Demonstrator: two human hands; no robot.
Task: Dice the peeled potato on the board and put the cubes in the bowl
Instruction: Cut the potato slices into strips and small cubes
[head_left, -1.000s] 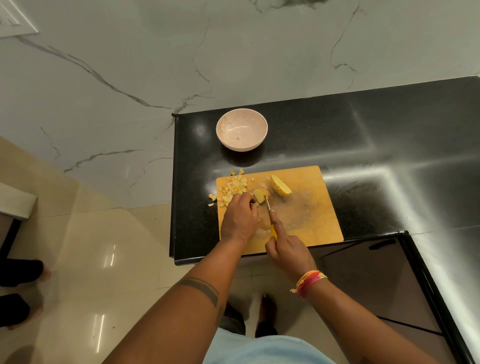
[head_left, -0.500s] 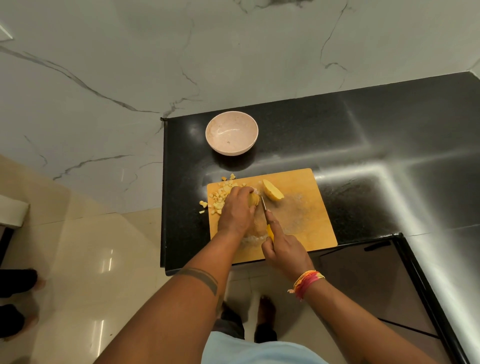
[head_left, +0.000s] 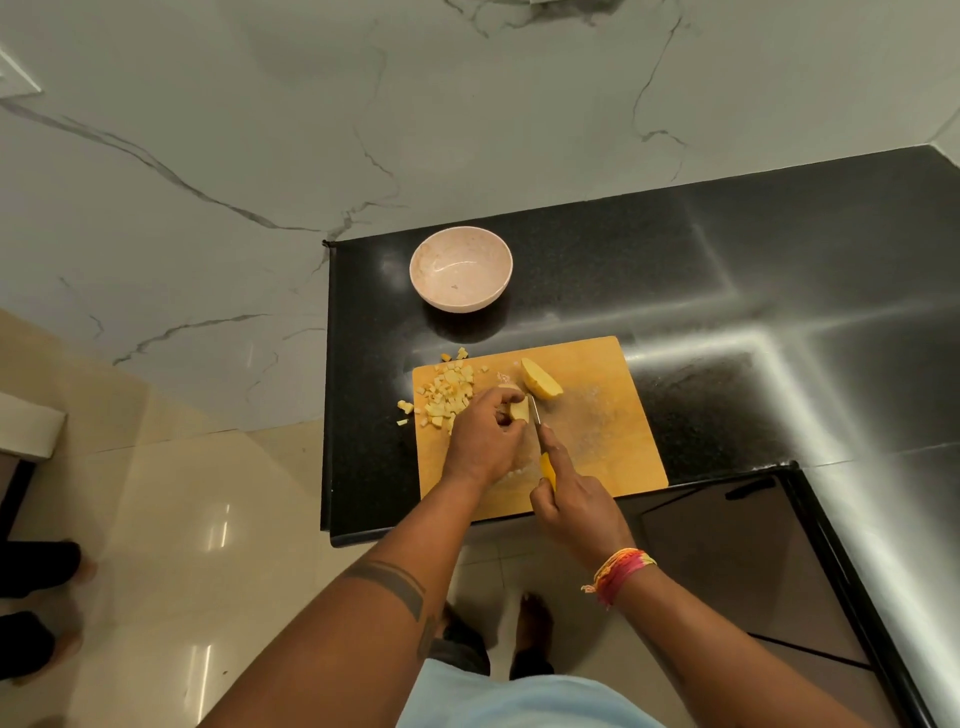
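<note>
Black counter (head_left: 727, 270): corner run against marble wall, carrying board and bowl; wooden board (head_left: 613, 447) square to near edge, presumably for a close, braced stance; pink bowl (head_left: 460, 270) behind board's far-left corner, apart from it, nothing in it yet, near enough for a later sweep of cubes.

Left hand (head_left: 483, 441): fingers curled over potato piece (head_left: 519, 410), pinning it on board centre, fingertips tucked back from blade by the look of it; right hand (head_left: 576, 506): clenched round yellow handle of knife (head_left: 537, 426), index finger laid along spine, likely for steering; blade just right of held piece.

Uncut potato wedge (head_left: 541, 385): parked beyond blade, out of the cutting path; diced cubes (head_left: 447, 395): heaped at board's far-left corner, a few spilled onto counter; judged mid-dicing, transfer not begun.
</note>
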